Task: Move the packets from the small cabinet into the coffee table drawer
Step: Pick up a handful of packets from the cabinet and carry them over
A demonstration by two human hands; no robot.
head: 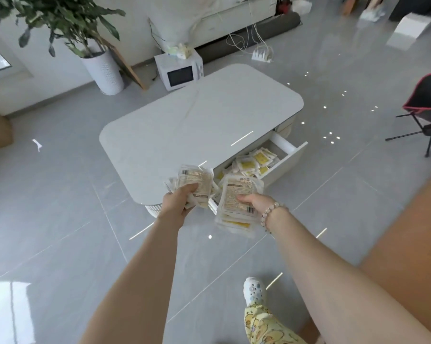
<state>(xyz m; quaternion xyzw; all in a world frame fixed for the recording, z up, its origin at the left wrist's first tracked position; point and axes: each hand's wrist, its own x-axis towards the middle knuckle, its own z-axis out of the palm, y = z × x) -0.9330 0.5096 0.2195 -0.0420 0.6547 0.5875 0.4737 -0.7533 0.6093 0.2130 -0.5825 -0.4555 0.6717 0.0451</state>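
Tabletop [199,120] sat mid-floor [60,194], drawer [287,160] open at its right side, loose packets [249,165] lying in it. Left hand [179,198] held left stack [194,181] over tabletop's near corner. Right hand [253,201] held right stack [236,202] just beside it to the right, before drawer's near end. Microwave [178,70] stood on floor behind tabletop, small items on top of it. Plant pot [105,70] was left of microwave. Power strip [261,54] lay further back, right of microwave, before the sofa [234,16]. Chair [425,103] stood well apart at far right. Foot [254,290] was on floor nearest, between the arms.
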